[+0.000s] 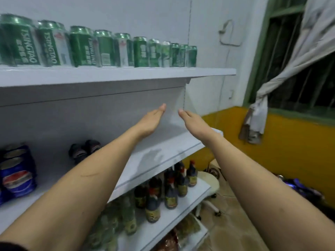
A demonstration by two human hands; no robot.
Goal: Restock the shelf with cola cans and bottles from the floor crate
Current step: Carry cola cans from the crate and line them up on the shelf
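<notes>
— Fingers on both sides are straight and hold nothing: the left hand and right hand reach over the bare right end of the middle shelf.

— So which step?

— Between loads, likely; next comes a trip to the floor crate, which is out of view. Blue Pepsi cans stand far left. Above, green cans read TSINGTAO.
</notes>
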